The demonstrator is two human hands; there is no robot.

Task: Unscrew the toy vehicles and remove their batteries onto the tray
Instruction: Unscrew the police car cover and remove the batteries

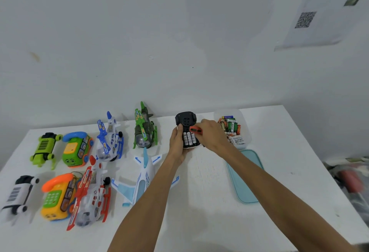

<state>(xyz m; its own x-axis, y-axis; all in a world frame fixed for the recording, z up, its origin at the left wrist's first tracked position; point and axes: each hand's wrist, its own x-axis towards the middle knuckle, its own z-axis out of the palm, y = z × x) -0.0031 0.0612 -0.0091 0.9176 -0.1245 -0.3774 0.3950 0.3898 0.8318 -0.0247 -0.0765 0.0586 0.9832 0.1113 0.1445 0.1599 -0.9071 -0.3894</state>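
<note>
A black-bottomed toy vehicle [185,120] lies upside down near the back of the white table, its battery bay uncovered with three white batteries [189,139] side by side. My left hand [176,146] grips the toy from its left side and underneath. My right hand [213,136] reaches in from the right and holds an orange-handled screwdriver [195,130] over the bay. A clear plastic tray [246,132] just right of the toy holds several loose batteries [230,127].
A teal lid [245,181] lies in front of the tray. Left of my arms stand several toys: a green helicopter [144,130], a blue helicopter [109,140], a white airplane [142,175], a red helicopter [91,195], two toy phones and two wheeled toys. The wall rises behind the table.
</note>
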